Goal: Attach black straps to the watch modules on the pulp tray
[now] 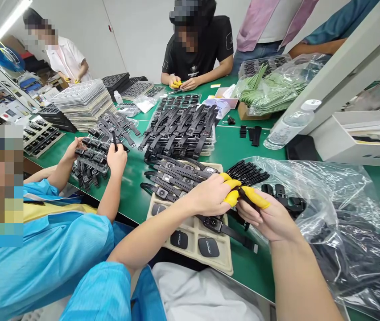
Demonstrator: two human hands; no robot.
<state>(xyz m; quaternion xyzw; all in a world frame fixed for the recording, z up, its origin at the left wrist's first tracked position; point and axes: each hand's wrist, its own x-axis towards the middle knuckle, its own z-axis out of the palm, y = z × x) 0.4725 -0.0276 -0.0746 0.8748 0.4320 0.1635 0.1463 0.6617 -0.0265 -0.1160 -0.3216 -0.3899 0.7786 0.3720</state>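
Note:
My left hand [215,194] and my right hand [265,209], with yellow finger covers on some fingertips, meet over the right side of a beige tray [228,263]. Both pinch a small black piece [243,196], mostly hidden by the fingers; it looks like a strap part. Just below them a smartwatch [212,223] with a black strap lies across the tray edge. More strapped watches [166,177] lie in rows on the tray's far part. Square black pieces [208,247] sit in its near compartments.
Black straps fill a clear plastic bag [357,240] at the right. Slim black straps [246,172] lie beyond my hands. A bottle [292,124] stands near a white box [360,138]. Stacked watches [179,129] rise behind the tray. A neighbour's hands [116,158] work at the left.

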